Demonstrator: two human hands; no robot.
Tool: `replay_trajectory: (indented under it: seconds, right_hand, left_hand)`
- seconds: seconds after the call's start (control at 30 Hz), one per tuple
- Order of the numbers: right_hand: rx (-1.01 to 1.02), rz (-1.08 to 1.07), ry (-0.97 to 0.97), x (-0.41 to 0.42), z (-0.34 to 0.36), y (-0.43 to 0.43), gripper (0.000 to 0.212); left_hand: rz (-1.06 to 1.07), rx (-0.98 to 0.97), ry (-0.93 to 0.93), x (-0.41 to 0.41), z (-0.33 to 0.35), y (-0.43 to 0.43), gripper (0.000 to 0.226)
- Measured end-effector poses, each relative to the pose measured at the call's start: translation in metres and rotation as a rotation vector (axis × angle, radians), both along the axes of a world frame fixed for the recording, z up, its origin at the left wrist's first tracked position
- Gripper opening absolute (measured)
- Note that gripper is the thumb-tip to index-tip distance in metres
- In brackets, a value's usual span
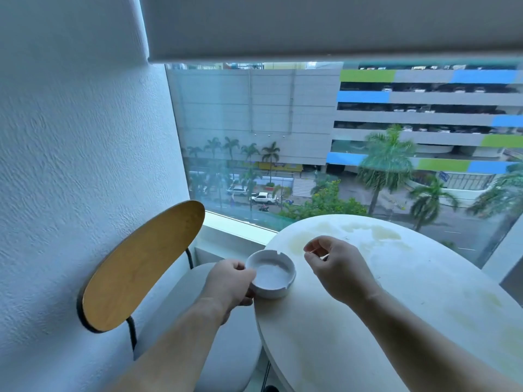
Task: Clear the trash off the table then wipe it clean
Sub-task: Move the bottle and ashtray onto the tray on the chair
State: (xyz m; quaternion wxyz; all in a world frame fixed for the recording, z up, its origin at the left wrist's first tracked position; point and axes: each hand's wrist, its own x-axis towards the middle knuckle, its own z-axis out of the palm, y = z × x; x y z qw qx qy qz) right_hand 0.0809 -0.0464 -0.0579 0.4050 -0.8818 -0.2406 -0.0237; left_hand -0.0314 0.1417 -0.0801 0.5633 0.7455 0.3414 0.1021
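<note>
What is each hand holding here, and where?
Left hand grips the white ashtray by its near-left rim; right hand pinches a thin stick near its middle.

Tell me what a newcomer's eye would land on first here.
The two hands over the round white table draw the eye first: the left hand has its grip on the rim of a white ashtray at the table's near-left edge, while the right hand pinches a small thin stick just beside it. Next come the yellowish stains on the tabletop by the window, and the wooden chair back against the left wall.
</note>
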Motion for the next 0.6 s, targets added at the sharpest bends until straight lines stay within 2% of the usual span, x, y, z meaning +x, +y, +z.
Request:
replay_trajectory:
  seconds: [0.1, 0.2, 0.4, 0.6]
  right_hand:
    - [0.052, 0.016, 0.066, -0.007, -0.001, -0.012, 0.008]
    - [0.12, 0.047, 0.128, -0.017, 0.001, -0.026, 0.01]
    - [0.362, 0.059, 0.281, -0.035, 0.011, -0.069, 0.027]
    - [0.444, -0.12, 0.205, -0.047, 0.011, -0.162, 0.039]
  left_hand:
    - [0.022, 0.002, -0.092, -0.006, -0.003, 0.005, 0.011]
    - [0.001, 0.011, -0.258, -0.011, 0.0, 0.002, 0.02]
    - [-0.287, 0.089, -0.462, -0.001, 0.019, -0.039, 0.027]
    - [-0.575, -0.063, -0.48, 0.025, 0.028, -0.137, 0.031]
